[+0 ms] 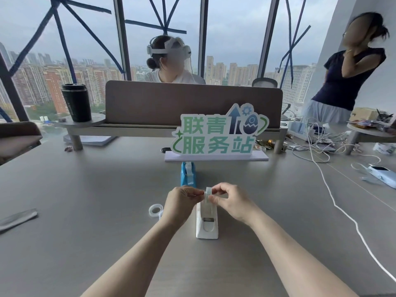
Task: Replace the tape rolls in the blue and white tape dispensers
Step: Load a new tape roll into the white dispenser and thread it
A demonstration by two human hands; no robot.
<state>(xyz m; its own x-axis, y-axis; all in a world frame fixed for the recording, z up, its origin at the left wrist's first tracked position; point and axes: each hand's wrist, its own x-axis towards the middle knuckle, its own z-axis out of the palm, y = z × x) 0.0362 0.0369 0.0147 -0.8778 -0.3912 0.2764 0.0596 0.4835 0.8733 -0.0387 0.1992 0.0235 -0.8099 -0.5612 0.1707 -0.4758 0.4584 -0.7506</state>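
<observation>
A tape roll (208, 192) is held upright just above the far end of the white dispenser (207, 224), near the middle of the grey table (85, 211). The left hand (182, 201) and the right hand (230, 200) pinch the roll from both sides with their fingertips, both forearms reaching forward. The blue dispenser (188, 174) stands just behind. A second tape roll (155, 210) lies beside the left wrist.

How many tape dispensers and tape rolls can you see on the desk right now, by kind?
Blue tape dispenser: 1
White tape dispenser: 1
Tape roll held over the white dispenser by the left hand and right hand: 1
Loose tape roll on the desk: 1
Total: 4
</observation>
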